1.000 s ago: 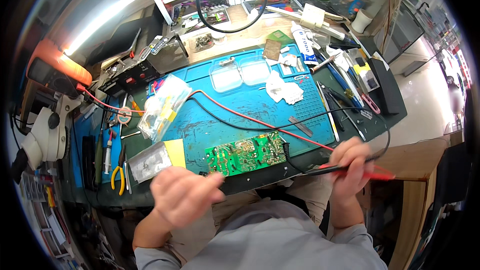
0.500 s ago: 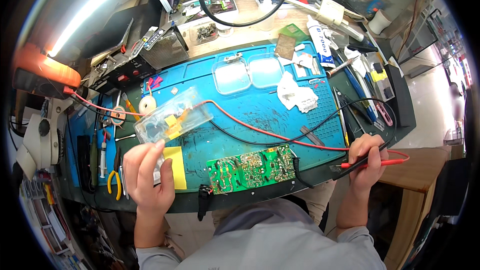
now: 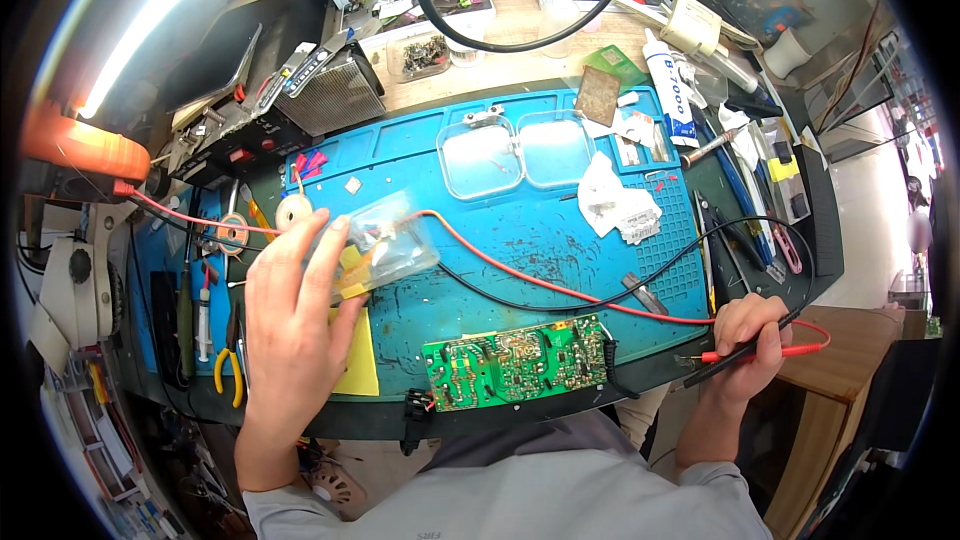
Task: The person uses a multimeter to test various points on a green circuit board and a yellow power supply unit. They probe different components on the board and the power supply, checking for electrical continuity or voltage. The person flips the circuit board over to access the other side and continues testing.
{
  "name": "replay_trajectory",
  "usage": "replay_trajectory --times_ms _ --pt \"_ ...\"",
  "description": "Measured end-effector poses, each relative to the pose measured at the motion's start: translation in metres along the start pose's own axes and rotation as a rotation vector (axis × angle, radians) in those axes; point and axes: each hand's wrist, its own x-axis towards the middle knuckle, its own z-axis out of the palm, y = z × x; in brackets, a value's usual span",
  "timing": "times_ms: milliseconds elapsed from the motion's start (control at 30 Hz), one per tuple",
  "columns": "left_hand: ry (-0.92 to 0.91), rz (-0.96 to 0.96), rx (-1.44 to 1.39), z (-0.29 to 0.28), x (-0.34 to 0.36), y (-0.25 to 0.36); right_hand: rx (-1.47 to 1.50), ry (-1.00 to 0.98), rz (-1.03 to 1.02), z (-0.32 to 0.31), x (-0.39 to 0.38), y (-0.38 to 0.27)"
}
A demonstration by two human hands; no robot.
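Note:
My left hand point(image 3: 300, 320) has its fingers over the left end of a clear plastic box point(image 3: 408, 245) and its thumb at the lower edge, gripping it. Something yellow shows through the box, partly hidden by my fingers. In my right hand point(image 3: 752, 335), at the right edge of the bench, are two test probes held together, a red probe point(image 3: 795, 350) and a black probe point(image 3: 715, 369). Their tips point left. Between my hands a green circuit board point(image 3: 520, 362) lies near the front edge, solder side up, with black leads at both ends.
A yellow paper sheet point(image 3: 360, 365) lies under my left thumb. The red lead point(image 3: 520, 265) and black lead cross the blue mat point(image 3: 480, 225). Farther back sits an open clear case point(image 3: 482, 158). An orange multimeter point(image 3: 90, 147) stands left; pliers point(image 3: 229, 365) and other tools line both sides.
My left hand has moved up and farther over the box, covering more of its left end. The right hand still holds both probes. The whole view has shifted slightly.

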Motion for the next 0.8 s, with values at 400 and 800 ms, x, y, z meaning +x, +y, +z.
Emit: replay_trajectory --times_ms 400,800 --pt "0.233 -0.239 -0.471 -0.025 0.028 -0.002 -0.305 -0.351 0.609 -0.003 0.058 -0.056" --pt "0.281 -0.043 0.033 0.025 0.057 -0.008 -1.154 0.119 0.119 -0.023 0.037 -0.046"
